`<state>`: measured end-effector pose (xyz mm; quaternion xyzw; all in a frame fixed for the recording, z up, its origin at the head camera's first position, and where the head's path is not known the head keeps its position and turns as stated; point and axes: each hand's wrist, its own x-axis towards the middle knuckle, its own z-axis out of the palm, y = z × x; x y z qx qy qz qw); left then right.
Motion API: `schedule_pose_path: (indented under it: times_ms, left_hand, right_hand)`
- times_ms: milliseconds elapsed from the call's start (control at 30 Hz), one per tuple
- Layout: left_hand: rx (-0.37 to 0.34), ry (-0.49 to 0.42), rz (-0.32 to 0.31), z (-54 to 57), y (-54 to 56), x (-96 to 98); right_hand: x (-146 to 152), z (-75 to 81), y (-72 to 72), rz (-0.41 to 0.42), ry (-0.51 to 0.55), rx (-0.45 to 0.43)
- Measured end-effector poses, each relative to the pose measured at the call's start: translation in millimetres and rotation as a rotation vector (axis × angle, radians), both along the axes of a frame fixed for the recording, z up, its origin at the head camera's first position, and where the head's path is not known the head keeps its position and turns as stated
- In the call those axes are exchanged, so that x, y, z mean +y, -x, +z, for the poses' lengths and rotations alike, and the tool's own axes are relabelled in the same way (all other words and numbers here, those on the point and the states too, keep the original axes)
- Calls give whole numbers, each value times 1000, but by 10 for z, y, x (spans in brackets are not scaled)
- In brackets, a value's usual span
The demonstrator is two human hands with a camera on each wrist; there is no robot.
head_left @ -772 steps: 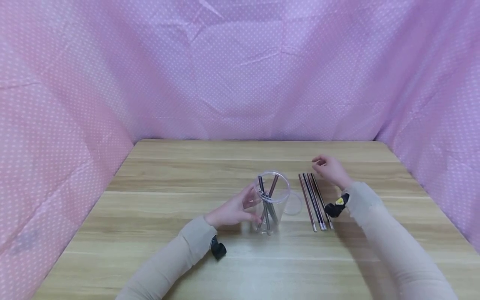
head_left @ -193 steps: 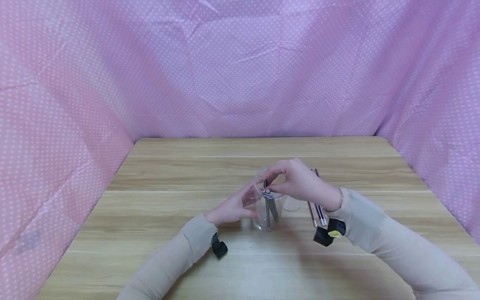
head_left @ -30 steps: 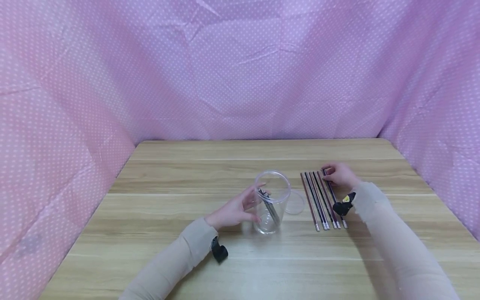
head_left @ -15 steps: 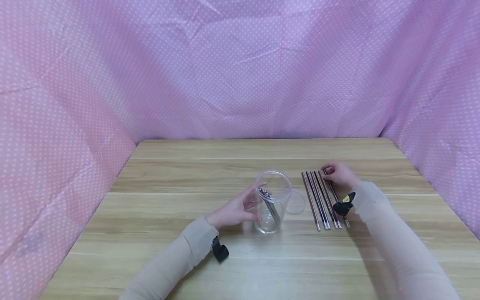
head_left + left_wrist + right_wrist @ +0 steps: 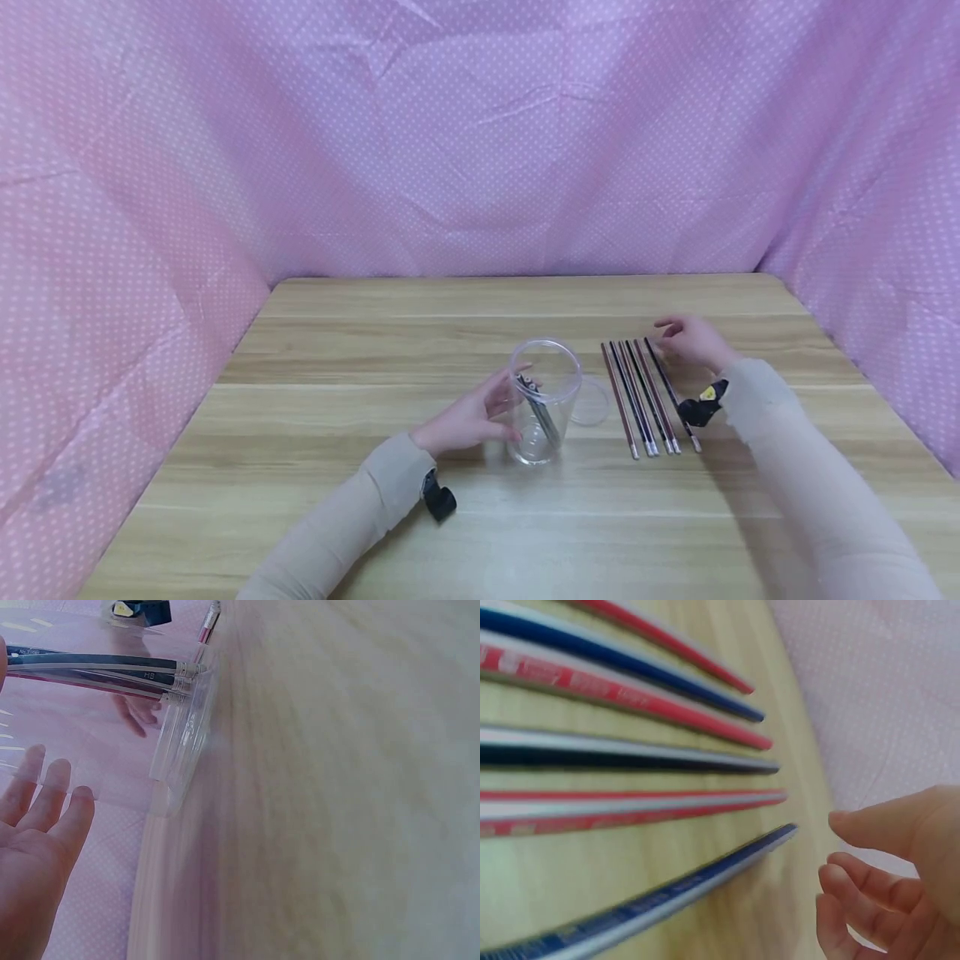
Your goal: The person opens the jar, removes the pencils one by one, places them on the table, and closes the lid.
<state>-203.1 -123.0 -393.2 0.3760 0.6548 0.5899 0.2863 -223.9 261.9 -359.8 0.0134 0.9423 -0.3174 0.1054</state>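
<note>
My left hand [image 5: 472,417] holds a clear plastic cup [image 5: 558,404] upright on the table, fingers and thumb around its side. Several dark pencils [image 5: 540,410] lean together inside; the left wrist view shows "HB" printed on one pencil [image 5: 148,675]. To the right, red and dark blue pencils [image 5: 641,400] lie in a row, with their eraser ends towards me. The rightmost, a dark blue pencil [image 5: 682,892], sits slightly apart and at an angle. Just beyond its far tip is my right hand [image 5: 692,340], fingers loosely bent, with nothing between them.
A clear round lid [image 5: 591,402] lies flat between the cup and the pencil row. Pink dotted cloth [image 5: 480,167] hangs behind and at both sides of the wooden table [image 5: 360,350]. Each wrist wears a black camera [image 5: 438,498].
Across the older frames, pencils in the cup became fewer and the row grew. Within the last half second my right hand let go of the rightmost pencil and drew away rightward. The left hand stayed.
</note>
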Motion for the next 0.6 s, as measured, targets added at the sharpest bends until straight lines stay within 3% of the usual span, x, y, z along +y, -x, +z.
schedule_pose_path:
  times_ms: [233, 600]
  left_hand:
    - [5, 17, 5, 20, 10, -12]
    - [-11, -3, -4, 27, 19, -16]
  right_hand:
    - [-148, 168, -18, 62, -19, 110]
    - [-582, 440, -172, 169, 16, 207]
